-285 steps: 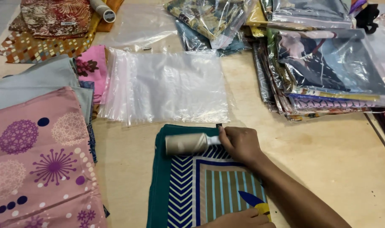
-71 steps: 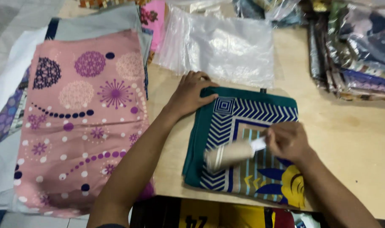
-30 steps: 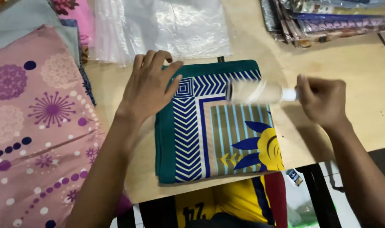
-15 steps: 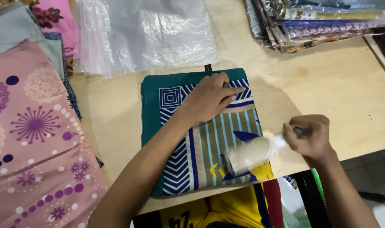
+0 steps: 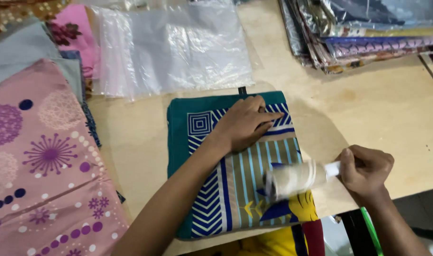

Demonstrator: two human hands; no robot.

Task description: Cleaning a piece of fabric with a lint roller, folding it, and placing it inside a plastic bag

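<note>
A folded teal scarf [image 5: 197, 142] with blue chevrons, stripes and a yellow patch lies on the wooden table [image 5: 382, 123] in front of me. My left hand [image 5: 245, 124] presses flat on its upper half, fingers spread. My right hand [image 5: 366, 168] grips the white handle of a lint roller [image 5: 294, 179], whose cream-coloured roll lies across the scarf's lower right part, blurred by motion.
A stack of clear plastic bags [image 5: 174, 47] lies just beyond the scarf. Pink patterned fabric [image 5: 41, 161] and other folded cloths fill the left side. Bagged scarves are piled at the top right [image 5: 368, 33]. The table's edge runs close to my right hand.
The roller has travelled from the scarf's top edge down to its lower right. My left hand shifted from the scarf's left side onto its upper middle and stays there.
</note>
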